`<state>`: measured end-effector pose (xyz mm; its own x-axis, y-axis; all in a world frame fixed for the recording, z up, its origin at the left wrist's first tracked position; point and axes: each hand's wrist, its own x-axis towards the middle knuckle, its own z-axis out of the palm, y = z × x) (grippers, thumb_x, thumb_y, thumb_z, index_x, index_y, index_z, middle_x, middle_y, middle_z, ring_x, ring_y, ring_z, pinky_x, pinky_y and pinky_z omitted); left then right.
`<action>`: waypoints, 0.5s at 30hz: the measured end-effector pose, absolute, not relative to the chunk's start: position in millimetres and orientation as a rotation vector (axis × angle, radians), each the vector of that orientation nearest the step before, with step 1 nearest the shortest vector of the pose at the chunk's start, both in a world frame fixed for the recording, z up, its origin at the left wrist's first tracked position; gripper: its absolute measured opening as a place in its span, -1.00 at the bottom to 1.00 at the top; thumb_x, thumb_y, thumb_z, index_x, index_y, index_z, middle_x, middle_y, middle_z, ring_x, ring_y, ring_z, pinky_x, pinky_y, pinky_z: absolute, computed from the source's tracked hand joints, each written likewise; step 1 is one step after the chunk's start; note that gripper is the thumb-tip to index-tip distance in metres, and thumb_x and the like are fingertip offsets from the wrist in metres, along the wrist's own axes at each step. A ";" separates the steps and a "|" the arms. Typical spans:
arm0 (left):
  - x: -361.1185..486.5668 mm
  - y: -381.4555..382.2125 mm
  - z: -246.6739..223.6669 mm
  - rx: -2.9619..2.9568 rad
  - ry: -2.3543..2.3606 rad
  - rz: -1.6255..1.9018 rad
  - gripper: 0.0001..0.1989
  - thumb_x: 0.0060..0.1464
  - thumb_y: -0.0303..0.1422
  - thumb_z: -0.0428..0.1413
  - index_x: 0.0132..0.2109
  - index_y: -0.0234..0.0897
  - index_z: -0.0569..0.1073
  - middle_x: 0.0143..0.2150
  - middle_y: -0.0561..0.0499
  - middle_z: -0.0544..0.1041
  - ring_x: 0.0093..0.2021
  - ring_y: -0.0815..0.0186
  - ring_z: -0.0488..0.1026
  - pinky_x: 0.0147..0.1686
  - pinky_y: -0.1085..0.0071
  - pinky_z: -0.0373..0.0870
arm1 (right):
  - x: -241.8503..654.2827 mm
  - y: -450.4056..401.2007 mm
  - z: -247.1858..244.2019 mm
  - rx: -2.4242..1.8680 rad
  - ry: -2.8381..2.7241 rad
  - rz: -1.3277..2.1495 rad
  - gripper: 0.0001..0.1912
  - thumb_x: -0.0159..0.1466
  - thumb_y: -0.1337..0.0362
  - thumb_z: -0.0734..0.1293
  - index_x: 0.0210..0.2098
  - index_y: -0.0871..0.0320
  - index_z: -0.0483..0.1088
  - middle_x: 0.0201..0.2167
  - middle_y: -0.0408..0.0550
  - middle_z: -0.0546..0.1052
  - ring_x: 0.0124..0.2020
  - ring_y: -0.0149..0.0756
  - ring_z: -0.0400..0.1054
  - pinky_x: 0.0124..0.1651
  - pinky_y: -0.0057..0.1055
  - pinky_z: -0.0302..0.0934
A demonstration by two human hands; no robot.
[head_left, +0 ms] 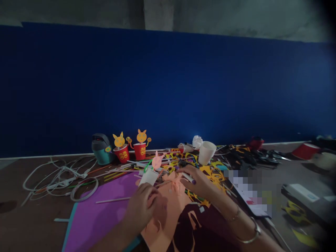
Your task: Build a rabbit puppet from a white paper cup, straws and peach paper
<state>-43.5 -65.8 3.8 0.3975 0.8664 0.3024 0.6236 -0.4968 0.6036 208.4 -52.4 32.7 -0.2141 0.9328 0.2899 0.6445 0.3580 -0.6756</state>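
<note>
My left hand (141, 206) is curled near the base of a white paper cup (149, 177); what its fingers hold, if anything, I cannot make out. A pink paper animal head (156, 161) stands up at that cup's rim. My right hand (197, 182) has its fingers bent round a white marker with a purple end (189, 177), above crumpled orange paper scraps (175, 179). Below both hands lies an orange sheet (168, 224) with shapes cut out of it, partly over a purple sheet (105, 210).
Two red cups (140, 151) with yellow paper animal heads stand at the back beside a teal container (101, 150). White cables (63, 178) coil at left. Yellow scraps (215, 176) and a white cup (207, 153) are right of centre. A blurred device (249, 196) lies right.
</note>
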 end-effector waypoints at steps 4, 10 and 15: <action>-34.2 -71.5 -1.7 2.483 1.167 0.628 -0.92 0.12 -0.39 0.07 -0.27 -0.18 0.46 -0.25 0.00 0.47 -0.15 0.22 0.36 -0.14 0.30 0.27 | 227.9 -59.5 28.8 -1.574 -2.321 0.542 -0.33 -0.03 0.28 0.39 0.11 0.18 0.31 0.03 0.14 0.38 0.09 -0.02 0.23 0.13 -0.16 0.10; -29.4 -78.3 -18.2 2.584 1.233 0.431 -0.68 0.00 -0.54 0.08 -0.11 -0.08 0.42 -0.15 0.03 0.43 -0.15 0.23 0.32 -0.17 0.30 0.20 | 228.0 -69.2 25.9 -1.676 -2.444 0.566 -0.41 0.00 0.38 0.31 0.06 0.20 0.33 0.05 0.17 0.38 0.11 -0.02 0.21 0.15 -0.19 0.09; -30.6 -76.7 -23.4 2.581 1.188 0.422 -0.76 -0.02 -0.57 0.03 -0.23 -0.16 0.41 -0.16 0.01 0.43 -0.14 0.23 0.32 -0.19 0.34 0.21 | 224.0 -67.3 29.4 -1.739 -2.466 0.465 -0.52 0.02 0.30 0.29 -0.03 0.23 0.36 -0.02 0.16 0.41 0.03 -0.04 0.26 0.09 -0.21 0.14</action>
<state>-30.6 -76.7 -23.4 0.6218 0.7688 0.1493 0.6907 -0.6282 0.3582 224.0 -67.3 29.4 -0.3484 0.9318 -0.1014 0.9048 0.3061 -0.2960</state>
